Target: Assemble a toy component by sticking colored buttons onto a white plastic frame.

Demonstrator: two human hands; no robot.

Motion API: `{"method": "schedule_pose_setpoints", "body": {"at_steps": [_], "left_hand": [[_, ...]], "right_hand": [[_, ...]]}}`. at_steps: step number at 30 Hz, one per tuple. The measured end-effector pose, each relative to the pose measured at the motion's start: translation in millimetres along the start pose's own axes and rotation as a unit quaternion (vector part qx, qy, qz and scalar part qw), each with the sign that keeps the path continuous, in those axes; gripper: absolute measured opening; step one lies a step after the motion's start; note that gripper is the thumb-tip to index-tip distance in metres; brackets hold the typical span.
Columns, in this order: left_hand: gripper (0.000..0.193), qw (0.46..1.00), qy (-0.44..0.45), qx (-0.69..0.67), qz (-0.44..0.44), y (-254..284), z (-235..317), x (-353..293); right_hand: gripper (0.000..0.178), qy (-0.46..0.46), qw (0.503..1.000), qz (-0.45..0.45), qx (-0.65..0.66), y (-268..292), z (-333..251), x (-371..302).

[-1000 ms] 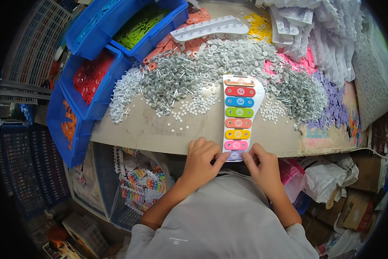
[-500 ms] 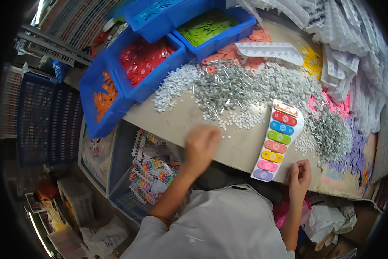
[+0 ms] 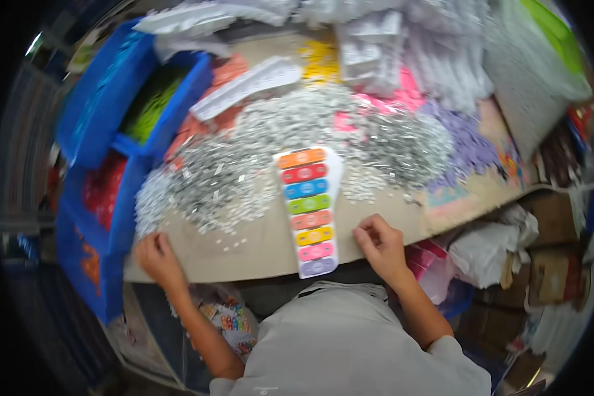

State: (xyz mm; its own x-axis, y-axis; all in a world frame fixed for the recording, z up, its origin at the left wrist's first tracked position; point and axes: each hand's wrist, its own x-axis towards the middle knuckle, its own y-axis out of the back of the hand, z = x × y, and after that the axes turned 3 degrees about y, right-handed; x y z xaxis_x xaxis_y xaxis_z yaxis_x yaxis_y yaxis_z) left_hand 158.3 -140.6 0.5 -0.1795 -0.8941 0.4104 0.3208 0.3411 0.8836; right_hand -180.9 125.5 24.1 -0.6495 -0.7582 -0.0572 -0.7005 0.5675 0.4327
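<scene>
A toy xylophone (image 3: pixel 308 204) lies near the front edge of the table, its white base carrying a column of coloured bars, from orange at the far end to purple at the near end. To its left, my left hand (image 3: pixel 159 259) is at the near edge of a heap of small white pins (image 3: pixel 153 198), fingers drawn together; anything between them is too small to make out. On the xylophone's right, my right hand (image 3: pixel 381 243) rests by the table edge, apart from it. Its fingers are curled in, and their contents are hidden.
Heaps of metal pins (image 3: pixel 208 175), grey-white washers (image 3: pixel 297 112) and purple bars (image 3: pixel 465 142) spread behind the xylophone. Blue bins (image 3: pixel 125 204) with coloured bars stand left. White xylophone bases (image 3: pixel 442 53) are stacked at the back. Below the table edge sits a bag of finished xylophones (image 3: pixel 227 317).
The view has turned right, so the table contents appear farther left. My left hand has moved left to the white pins. My right hand stays beside the xylophone, fingers curled.
</scene>
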Motion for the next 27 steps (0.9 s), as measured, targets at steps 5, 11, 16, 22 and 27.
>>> {"method": "schedule_pose_setpoints", "body": {"at_steps": [5,11,16,22,27], "left_hand": [[0.012,1.000,-0.013,-0.018,0.012,-12.9,10.1,-7.7],[0.013,0.999,-0.012,-0.034,0.009,-9.2,12.3,-5.7],[0.013,0.998,0.014,-0.050,-0.026,-11.5,11.9,-3.9],[0.015,0.994,0.063,-0.085,-0.038,-15.8,12.9,-3.1],[0.018,0.994,0.059,-0.067,-0.055,-11.6,14.2,1.3]], "right_hand": [[0.007,0.048,0.959,0.227,-0.164,52.9,19.6,10.9],[0.004,0.031,0.943,0.249,-0.217,111.3,39.3,27.4],[0.006,0.108,0.933,0.196,-0.283,99.8,34.1,28.9],[0.008,0.085,0.917,0.210,-0.328,112.4,37.4,31.7],[0.014,0.091,0.863,0.325,-0.376,152.7,72.1,45.4]]}}
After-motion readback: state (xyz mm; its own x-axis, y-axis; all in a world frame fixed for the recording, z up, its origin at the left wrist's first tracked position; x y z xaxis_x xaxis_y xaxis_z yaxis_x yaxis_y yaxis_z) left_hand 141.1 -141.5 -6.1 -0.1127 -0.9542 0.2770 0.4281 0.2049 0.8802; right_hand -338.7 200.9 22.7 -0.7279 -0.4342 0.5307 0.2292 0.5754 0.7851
